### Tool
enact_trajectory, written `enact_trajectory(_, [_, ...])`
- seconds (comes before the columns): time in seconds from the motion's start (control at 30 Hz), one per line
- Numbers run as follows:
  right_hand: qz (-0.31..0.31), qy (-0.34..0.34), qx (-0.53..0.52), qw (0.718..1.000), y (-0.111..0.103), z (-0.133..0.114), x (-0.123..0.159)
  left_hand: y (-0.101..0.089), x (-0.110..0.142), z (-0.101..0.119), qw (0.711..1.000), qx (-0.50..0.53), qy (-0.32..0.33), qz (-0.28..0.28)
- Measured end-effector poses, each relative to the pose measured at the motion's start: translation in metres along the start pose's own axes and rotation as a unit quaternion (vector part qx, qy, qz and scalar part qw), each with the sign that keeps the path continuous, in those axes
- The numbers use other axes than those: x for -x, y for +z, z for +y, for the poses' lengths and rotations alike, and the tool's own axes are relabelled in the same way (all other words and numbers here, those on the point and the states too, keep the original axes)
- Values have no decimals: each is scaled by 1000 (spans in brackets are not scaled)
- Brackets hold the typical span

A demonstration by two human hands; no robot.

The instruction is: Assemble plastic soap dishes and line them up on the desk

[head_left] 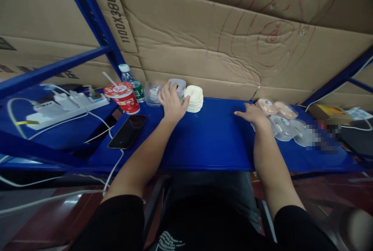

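Observation:
My left hand [171, 103] reaches to the back of the blue shelf [204, 138], its fingers curled on a grey-white plastic piece [178, 86] beside a stack of white square trays [194, 98]. A clear plastic shell [152, 93] lies just left of that hand. My right hand [253, 114] rests flat on the shelf with its fingers stretched out to the left, touching a pile of clear blister packs [284, 126], some with pink inserts [275, 108].
A red paper cup with a straw [124, 96] and a water bottle [132, 82] stand at the left. A black phone [127, 131] on a white cable lies near the front edge. A power strip with chargers [64, 107] sits on the left shelf. Cardboard sheets [227, 33] form the back wall.

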State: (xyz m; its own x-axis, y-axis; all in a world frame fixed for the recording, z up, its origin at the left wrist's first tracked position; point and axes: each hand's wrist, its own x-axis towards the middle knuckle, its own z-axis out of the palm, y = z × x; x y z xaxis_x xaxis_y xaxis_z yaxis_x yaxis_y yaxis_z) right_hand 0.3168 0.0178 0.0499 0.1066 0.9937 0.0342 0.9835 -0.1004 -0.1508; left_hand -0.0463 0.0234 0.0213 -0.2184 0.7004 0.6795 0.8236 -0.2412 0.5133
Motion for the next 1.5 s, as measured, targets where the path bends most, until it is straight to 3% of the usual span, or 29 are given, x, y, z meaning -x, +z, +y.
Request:
enact_trajectory(0.17, [-9, -96, -24, 995, 11, -42, 17, -1, 5, 9, 999, 11, 35, -7])
enact_trajectory(0.27, [56, -165, -27, 984, 12, -64, 27, -2, 7, 11, 999, 5, 42, -14])
enact_trajectory(0.33, [44, -157, -12, 987, 11, -64, 28, -2, 7, 12, 999, 4, 42, -17])
enact_trajectory(0.43, [-44, -130, 7, 991, 8, -53, 24, -2, 8, 13, 999, 3, 46, -23])
enact_trajectory(0.5, [-65, -148, 6, 987, 8, -51, 25, -1, 9, 14, 998, 4, 52, -30])
enact_trajectory(0.7, [-29, -321, -42, 946, 16, -89, 46, 3, 18, 23, 992, 10, 110, -68])
enact_trajectory(0.8, [12, -361, -104, 927, 15, -100, 54, 4, 21, 26, 987, 5, 139, -86])
enact_trajectory(0.97, [182, -303, -286, 891, 9, -96, 58, 2, 22, 29, 973, 28, 200, -112])
enact_trajectory(1.03, [208, -260, -357, 873, 10, -95, 57, 0, 22, 31, 959, 42, 243, -137])
enact_trajectory(1.17, [157, -213, -452, 852, 13, -98, 52, -6, 23, 37, 910, 86, 339, -222])
enact_trajectory(1.23, [137, -215, -463, 849, 12, -98, 49, -9, 24, 39, 894, 121, 366, -228])
enact_trajectory(1.4, [124, -233, -441, 858, 6, -96, 42, -10, 25, 41, 898, 156, 374, -173])
enact_trajectory(1.5, [137, -212, -406, 878, 6, -96, 38, -8, 21, 33, 922, 145, 329, -144])
